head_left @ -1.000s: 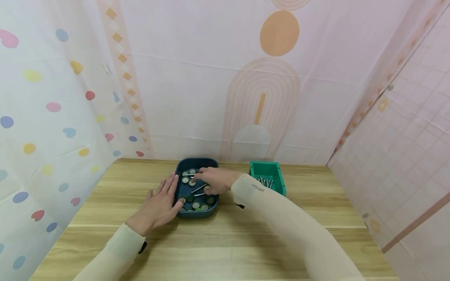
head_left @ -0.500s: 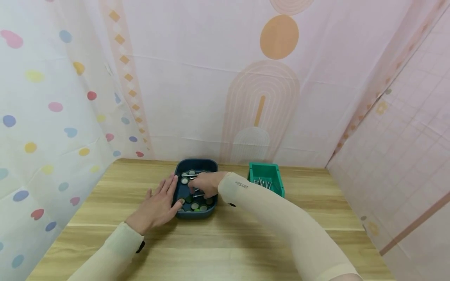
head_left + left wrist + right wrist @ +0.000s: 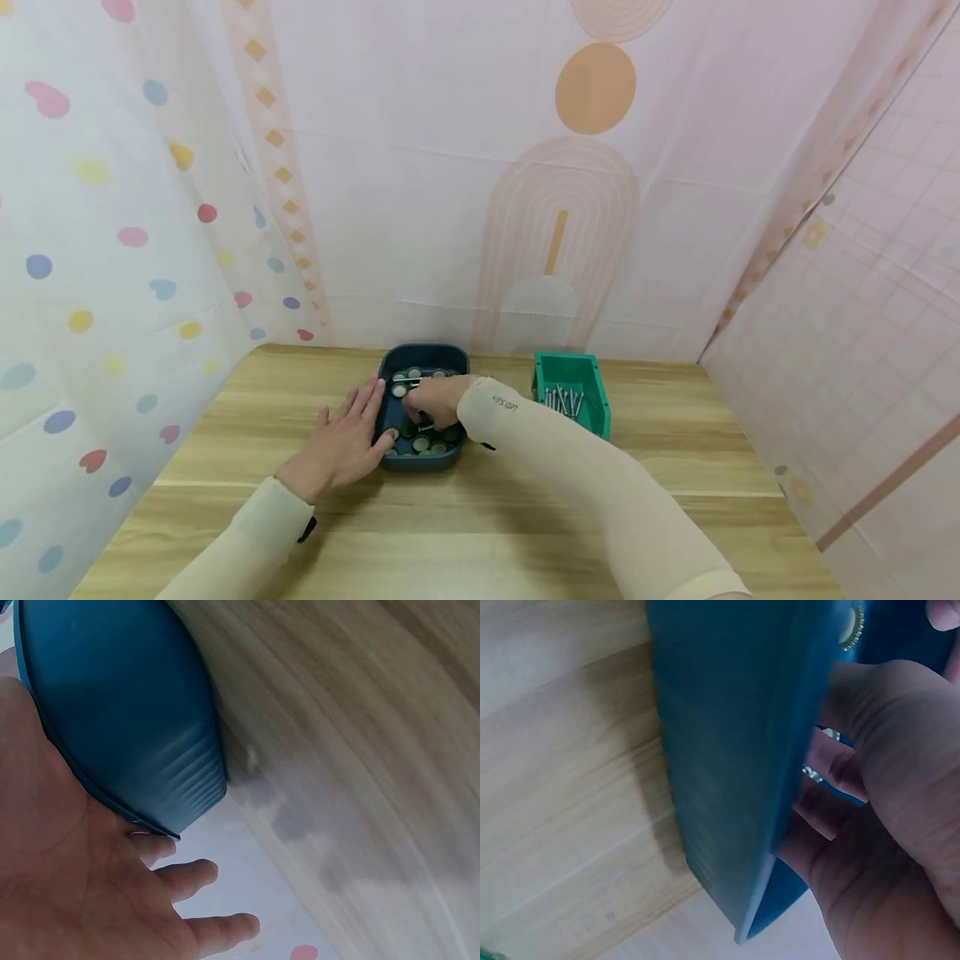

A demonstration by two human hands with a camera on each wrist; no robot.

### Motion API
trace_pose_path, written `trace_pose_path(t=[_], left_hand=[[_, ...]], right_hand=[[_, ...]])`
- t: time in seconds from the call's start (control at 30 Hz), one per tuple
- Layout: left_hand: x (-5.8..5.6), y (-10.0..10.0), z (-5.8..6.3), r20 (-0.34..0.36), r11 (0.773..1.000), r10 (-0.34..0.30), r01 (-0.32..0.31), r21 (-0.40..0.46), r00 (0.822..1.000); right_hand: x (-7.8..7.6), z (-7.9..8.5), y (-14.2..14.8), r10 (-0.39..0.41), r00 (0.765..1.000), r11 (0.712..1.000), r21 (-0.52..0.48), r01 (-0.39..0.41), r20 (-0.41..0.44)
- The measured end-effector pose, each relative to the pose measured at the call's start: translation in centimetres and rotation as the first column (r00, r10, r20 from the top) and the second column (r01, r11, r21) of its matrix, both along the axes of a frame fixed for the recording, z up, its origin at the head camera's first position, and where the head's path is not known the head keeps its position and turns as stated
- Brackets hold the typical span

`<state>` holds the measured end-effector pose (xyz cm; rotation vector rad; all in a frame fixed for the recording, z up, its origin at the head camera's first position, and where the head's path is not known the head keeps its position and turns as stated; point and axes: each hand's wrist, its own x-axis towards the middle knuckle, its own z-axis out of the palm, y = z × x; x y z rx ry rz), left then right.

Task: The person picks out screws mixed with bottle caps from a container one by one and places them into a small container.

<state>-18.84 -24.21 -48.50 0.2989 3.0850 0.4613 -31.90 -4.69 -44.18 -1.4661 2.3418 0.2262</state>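
Observation:
A dark blue rounded tray (image 3: 420,463) holds several bottle caps (image 3: 422,444), some lying with their pale insides up, and a few metal nails (image 3: 407,380). My left hand (image 3: 341,437) lies along the tray's left rim with its fingers extended; the left wrist view shows the palm against the tray's outer wall (image 3: 120,712). Reaching over the opposite rim, my right hand (image 3: 442,396) has bent fingers down among the caps and nails. Its fingertips are largely hidden, and I cannot tell whether they pinch a nail. One crimped cap (image 3: 851,628) shows beside them in the right wrist view.
To the right of the tray stands a green bin (image 3: 566,360) with several nails (image 3: 562,402) inside, its near part behind my right sleeve (image 3: 555,442). Both containers rest on a wooden table (image 3: 465,542), near the patterned curtain (image 3: 420,208) behind.
My right hand has moved left and lower into the tray, with its fingers drawn closer together. My left hand stays at the rim. The head view has shifted slightly.

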Motion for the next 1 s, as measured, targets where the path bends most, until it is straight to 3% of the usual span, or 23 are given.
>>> trace_pose_path(t=[0.4, 0.73, 1.0], left_hand=[[-0.2, 0.0, 0.3, -0.017, 1.000, 0.005, -0.005, 0.000, 1.000], [0.3, 0.2, -0.5, -0.004, 1.000, 0.006, -0.006, 0.010, 1.000], [-0.1, 0.1, -0.4, -0.014, 1.000, 0.004, -0.004, 0.014, 1.000]], right_hand=[[0.1, -0.5, 0.2, -0.003, 1.000, 0.998, -0.063, 0.002, -0.019], [1.2, -1.3, 0.9, -0.037, 0.999, 0.987, -0.154, 0.041, 0.027], [1.4, -0.5, 1.7, -0.132, 0.986, 0.948, -0.280, 0.155, 0.098]])
